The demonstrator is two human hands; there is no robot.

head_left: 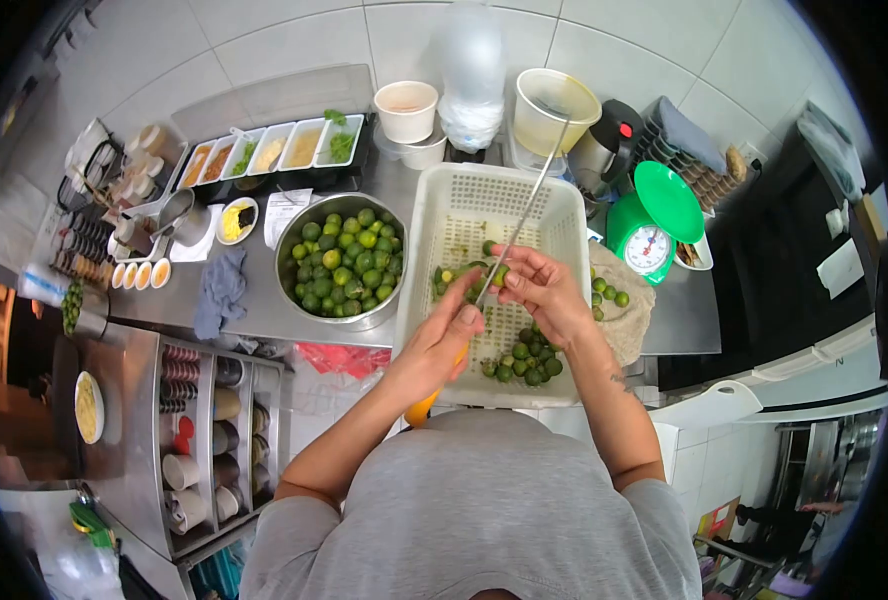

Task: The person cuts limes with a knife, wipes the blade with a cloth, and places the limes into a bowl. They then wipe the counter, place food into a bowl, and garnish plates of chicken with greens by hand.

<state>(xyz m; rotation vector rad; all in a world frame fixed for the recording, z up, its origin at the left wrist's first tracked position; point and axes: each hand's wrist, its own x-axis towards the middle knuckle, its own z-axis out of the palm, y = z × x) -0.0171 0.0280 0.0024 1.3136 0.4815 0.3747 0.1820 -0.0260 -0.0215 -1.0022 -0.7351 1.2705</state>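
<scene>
My left hand [429, 345] is wrapped round the yellow handle of a long, thin knife [526, 208], whose blade points up and away over the basket. In the fingers of my right hand [549, 295] is a small green lime [500, 275], close beside the blade. Both hands are above a white perforated plastic basket [427, 225]. Inside it, a pile of limes [526, 358] lies at the near right, and a few more fruits sit partly hidden behind my hands. Left of the basket stands a steel bowl [286, 290] heaped with limes [349, 260].
Several limes [609, 292] rest on a beige cloth [629, 325] at the right. Beyond it stands a green scale [654, 240]. White tubs [406, 112] and a clear bucket [554, 110] line the wall. A blue cloth [222, 292] and topping trays [269, 150] are leftward.
</scene>
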